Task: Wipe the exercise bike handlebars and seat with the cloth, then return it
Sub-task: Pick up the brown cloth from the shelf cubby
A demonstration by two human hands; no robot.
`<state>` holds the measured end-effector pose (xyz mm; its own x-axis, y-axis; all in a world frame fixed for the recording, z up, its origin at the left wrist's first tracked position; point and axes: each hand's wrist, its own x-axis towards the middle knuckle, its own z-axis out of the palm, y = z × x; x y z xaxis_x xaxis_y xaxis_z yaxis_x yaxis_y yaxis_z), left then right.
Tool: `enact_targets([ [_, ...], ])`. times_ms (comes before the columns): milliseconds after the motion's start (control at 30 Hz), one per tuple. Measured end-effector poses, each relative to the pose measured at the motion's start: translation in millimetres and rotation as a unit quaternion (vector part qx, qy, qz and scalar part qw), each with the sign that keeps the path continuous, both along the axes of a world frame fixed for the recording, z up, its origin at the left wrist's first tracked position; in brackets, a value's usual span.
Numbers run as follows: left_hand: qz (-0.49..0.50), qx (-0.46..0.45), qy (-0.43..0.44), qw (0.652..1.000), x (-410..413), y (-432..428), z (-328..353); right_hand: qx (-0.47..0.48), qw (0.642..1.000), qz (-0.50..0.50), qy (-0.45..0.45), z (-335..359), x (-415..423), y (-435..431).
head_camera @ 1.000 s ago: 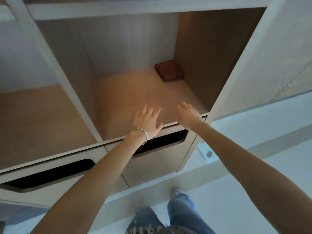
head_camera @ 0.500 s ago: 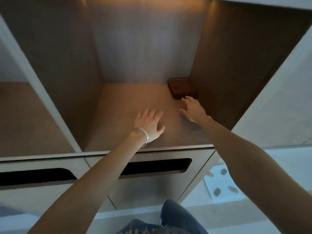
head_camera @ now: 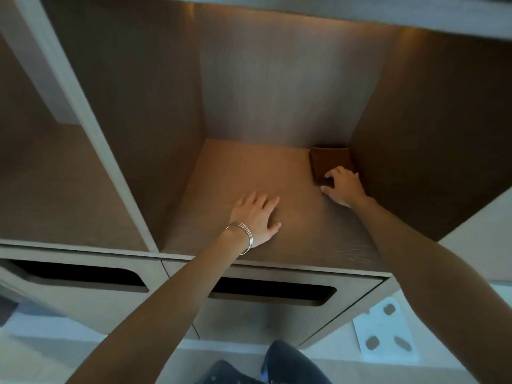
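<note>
The cloth (head_camera: 329, 159) lies folded, a dark brown square in the back right corner of the middle shelf compartment, right of centre in the frame. It sits close against the right side wall (head_camera: 421, 139) and the back panel. I have the right hand (head_camera: 345, 187) on its near edge, fingers curled over the top and the thumb against the near left corner. That makes a narrow grip pinching only the front of the fold, as far as I can tell. The left hand (head_camera: 256, 217), bangles (head_camera: 243, 235) at the wrist, rests flat and spread on the shelf floor (head_camera: 249, 167), holding nothing.

The wipe has not begun, and no bike is in view.

My worries from here:
- I seem to hold only the front of the fold, perhaps just the top layer. Lifting could let the cloth unfold and trail, or slip out.
- The corner is tight, so my knuckles could knock the side wall as I draw back.
- The hand hides the near edge and the light is dim, so I cannot judge how much fabric I really have.
- My weight on the left palm could slide on the smooth shelf floor.
</note>
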<state>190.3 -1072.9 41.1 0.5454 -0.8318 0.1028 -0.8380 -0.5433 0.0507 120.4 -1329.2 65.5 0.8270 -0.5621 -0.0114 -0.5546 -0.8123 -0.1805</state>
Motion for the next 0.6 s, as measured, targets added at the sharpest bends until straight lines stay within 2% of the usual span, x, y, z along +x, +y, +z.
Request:
enact_targets([
  [267, -0.056, 0.031, 0.029, 0.998, -6, 45, 9, 0.011, 0.997, 0.055, -0.043, -2, -61, 82],
  [433, -0.093, 0.049, 0.032, 0.994, -15, 88, 11, 0.066, 0.991, 0.025, -0.111, -10, -94, 154],
  [600, -0.139, 0.044, 0.029, 0.989, -25, 115, 18, 0.083, 0.980, -0.006, -0.182, -18, -118, 218],
])
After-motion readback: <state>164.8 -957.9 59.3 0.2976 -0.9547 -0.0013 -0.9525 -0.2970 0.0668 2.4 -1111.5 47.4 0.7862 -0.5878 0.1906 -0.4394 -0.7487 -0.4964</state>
